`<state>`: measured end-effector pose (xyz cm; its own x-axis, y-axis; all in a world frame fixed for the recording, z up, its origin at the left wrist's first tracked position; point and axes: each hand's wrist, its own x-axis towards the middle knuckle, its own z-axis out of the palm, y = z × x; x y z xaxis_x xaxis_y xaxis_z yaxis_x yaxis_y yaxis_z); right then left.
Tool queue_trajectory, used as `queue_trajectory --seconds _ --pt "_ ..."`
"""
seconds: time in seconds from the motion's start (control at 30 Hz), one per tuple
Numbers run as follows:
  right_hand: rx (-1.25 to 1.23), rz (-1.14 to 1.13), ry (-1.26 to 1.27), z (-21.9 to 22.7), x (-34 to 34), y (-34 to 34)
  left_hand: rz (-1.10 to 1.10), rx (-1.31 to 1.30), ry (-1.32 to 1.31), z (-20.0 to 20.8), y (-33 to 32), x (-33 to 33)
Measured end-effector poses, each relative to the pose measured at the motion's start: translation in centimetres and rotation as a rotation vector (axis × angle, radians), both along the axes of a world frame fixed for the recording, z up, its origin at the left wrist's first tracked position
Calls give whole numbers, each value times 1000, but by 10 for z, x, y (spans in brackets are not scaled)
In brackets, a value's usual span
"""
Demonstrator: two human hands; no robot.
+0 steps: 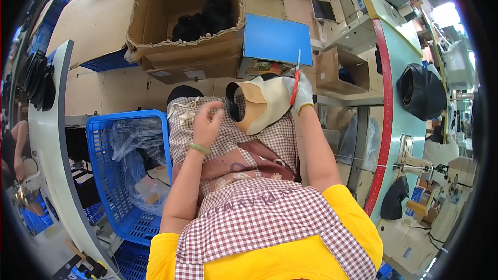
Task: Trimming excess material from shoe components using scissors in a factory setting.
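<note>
A cream and tan shoe upper (278, 99) with a dark lining lies across my lap, its opening turned left. My right hand (303, 92), in a white glove, is at its right edge. That hand also holds red-handled scissors (294, 89), blades pointing up and away from me. Bare, with a green bangle at the wrist, my left hand (207, 124) hovers left of the upper, not touching it. Its fingers are curled together; whatever they may pinch is too small to make out. Pale cord-like scraps (185, 112) lie on the checked apron beside this hand.
To my left stands a blue basket (106, 166) with clear plastic bags. Ahead is a large cardboard box (184, 54) with black pieces inside, beside a blue-topped stool (275, 36). A red-edged table (384, 124) runs along the right, a grey-edged one (59, 124) along the left.
</note>
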<state>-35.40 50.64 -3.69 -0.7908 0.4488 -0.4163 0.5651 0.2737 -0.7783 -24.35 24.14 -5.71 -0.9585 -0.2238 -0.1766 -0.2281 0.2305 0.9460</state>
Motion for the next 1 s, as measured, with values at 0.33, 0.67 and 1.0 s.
queue_trajectory --seconds 0.33,0.67,1.0 --pt "-591 -162 454 -10 -31 -14 -578 508 -394 -7 6 11" --pt "-462 245 22 53 51 -12 -109 553 -366 6 18 14" --pt "-722 599 -322 90 123 -1 -355 -650 526 44 40 -7"
